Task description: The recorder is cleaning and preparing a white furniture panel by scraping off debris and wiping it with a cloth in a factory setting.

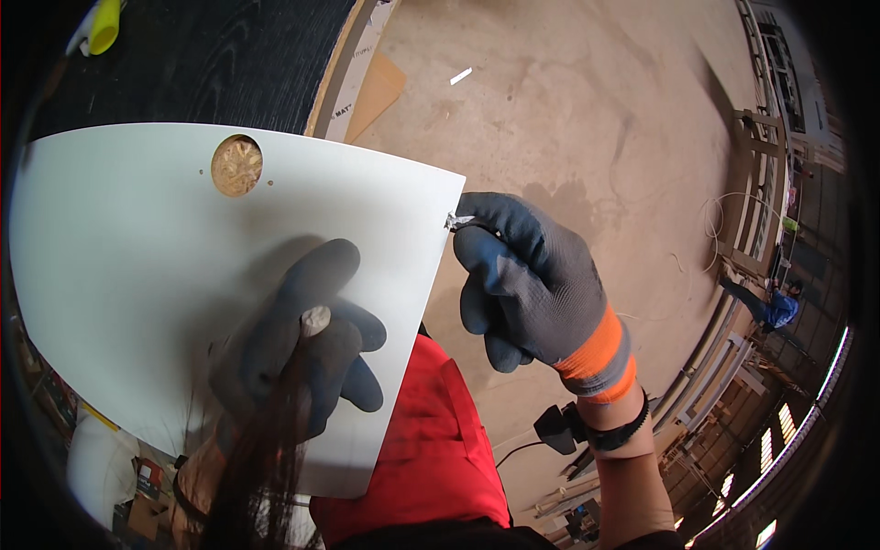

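Note:
A white panel (147,238) with a round hole (236,166) at its far side lies in front of me. My left hand (312,339), in a grey and blue work glove, is closed over the panel, with a small whitish lump (315,320) between thumb and fingers. Strands of dark hair cover part of that wrist. At the panel's right edge, my right hand (527,275), gloved with an orange cuff, pinches a small thin dark piece mostly hidden by the fingers. Whitish paste (459,221) sits at its tip, touching the panel's edge near the far right corner.
The panel rests over a dark wood-grain board (202,64), where a yellow-ended object (104,27) lies at the far left. Brown cardboard (378,90) is beside it. On the concrete floor (568,110) lies a white strip (460,76). A person in blue (779,310) is far right, near racks.

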Motion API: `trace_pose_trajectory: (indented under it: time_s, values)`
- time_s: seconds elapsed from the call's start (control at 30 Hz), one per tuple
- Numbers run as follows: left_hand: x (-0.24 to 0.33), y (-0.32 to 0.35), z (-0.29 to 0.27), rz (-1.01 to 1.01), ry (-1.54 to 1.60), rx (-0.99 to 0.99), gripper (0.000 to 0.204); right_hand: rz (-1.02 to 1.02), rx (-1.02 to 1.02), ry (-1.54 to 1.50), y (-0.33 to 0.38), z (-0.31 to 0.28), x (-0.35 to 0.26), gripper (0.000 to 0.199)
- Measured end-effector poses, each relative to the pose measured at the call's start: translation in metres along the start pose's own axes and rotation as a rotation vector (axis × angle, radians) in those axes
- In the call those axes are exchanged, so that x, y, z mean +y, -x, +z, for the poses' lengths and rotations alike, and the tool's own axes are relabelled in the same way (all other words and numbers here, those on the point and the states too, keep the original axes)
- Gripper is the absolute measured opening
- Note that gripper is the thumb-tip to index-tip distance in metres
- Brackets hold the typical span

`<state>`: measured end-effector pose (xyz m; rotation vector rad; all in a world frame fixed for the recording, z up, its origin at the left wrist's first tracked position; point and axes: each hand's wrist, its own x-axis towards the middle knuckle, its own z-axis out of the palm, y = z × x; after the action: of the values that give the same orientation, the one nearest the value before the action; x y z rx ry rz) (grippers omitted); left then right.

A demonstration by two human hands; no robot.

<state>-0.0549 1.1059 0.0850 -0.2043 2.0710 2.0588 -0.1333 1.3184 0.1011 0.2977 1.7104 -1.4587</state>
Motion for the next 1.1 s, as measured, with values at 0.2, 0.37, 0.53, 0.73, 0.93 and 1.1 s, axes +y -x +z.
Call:
trace_pose_trajectory:
  time_s: [0.2,0.37,0.53,0.73,0.93,1.1]
  values:
    - [0.008,-0.005,0.005,-0.098,-0.078,0.019,0.035,0.011,0.012,-0.230,0.002,-0.002,0.019,0.039]
    - [0.009,-0.003,0.002,-0.112,-0.076,0.002,0.044,0.063,0.031,-0.295,0.003,0.003,0.018,0.040]
    - [0.016,-0.006,0.007,-0.197,-0.067,0.052,0.044,-0.038,0.059,-0.076,0.007,0.005,0.016,0.037]
    - [0.013,-0.004,0.004,-0.198,0.022,0.057,0.043,-0.034,0.012,-0.020,-0.001,0.001,0.008,0.035]
    - [0.012,-0.005,0.002,-0.104,-0.029,-0.015,0.042,0.050,0.012,-0.227,0.004,-0.001,0.004,0.035]
    - [0.003,-0.002,-0.004,-0.131,0.009,-0.053,0.043,0.110,0.038,-0.357,0.009,0.012,0.003,0.034]
